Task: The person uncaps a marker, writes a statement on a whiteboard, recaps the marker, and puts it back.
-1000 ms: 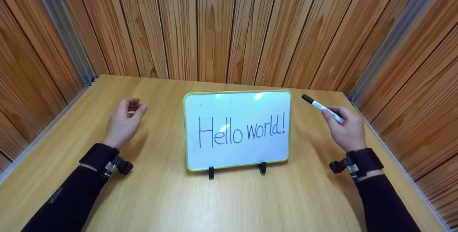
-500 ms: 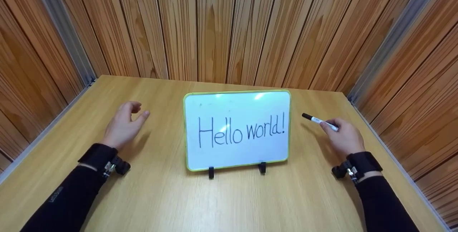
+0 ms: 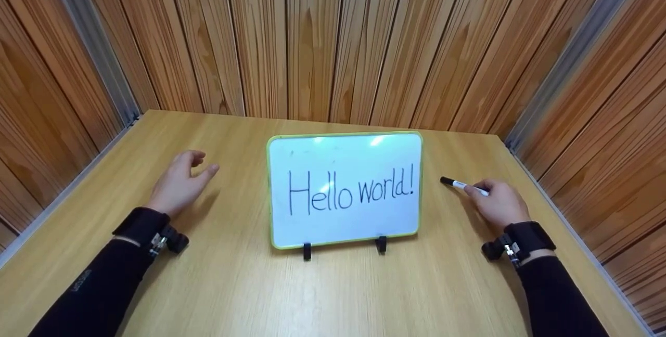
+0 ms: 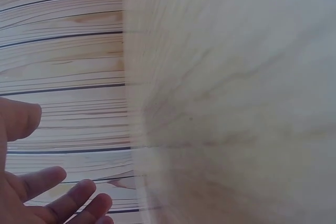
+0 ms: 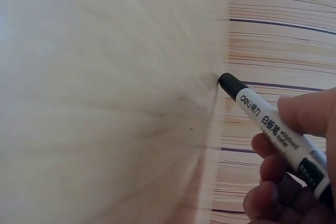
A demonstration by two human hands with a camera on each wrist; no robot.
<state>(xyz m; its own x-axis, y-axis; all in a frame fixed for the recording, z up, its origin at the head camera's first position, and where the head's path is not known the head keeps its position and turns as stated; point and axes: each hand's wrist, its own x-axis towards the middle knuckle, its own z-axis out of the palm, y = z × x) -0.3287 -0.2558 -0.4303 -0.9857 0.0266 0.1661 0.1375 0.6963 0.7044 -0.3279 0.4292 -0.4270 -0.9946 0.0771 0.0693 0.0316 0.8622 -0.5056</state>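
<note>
A small whiteboard (image 3: 343, 222) with a yellow-green rim stands upright in the middle, bearing the handwritten words "Hello world!". To its right, my right hand (image 3: 502, 204) grips a whiteboard marker (image 5: 268, 121) between thumb and fingers; its black cap is on and points toward the board. The marker is white with dark print. On the board's other side, my left hand (image 3: 181, 183) is held over the table with thumb and fingers apart and loosely bent. Nothing is in it, as the left wrist view also shows.
Two black feet (image 3: 307, 251) support the whiteboard on the light wooden table (image 3: 343, 295). Wood-panelled walls (image 3: 312, 40) close in the back and both sides. Each wrist wears a black band (image 3: 143, 225) with a small camera.
My right hand has come down and nearer with the marker, which now lies flatter. The left hand has lowered slightly and its thumb has spread a little. The whiteboard stays put.
</note>
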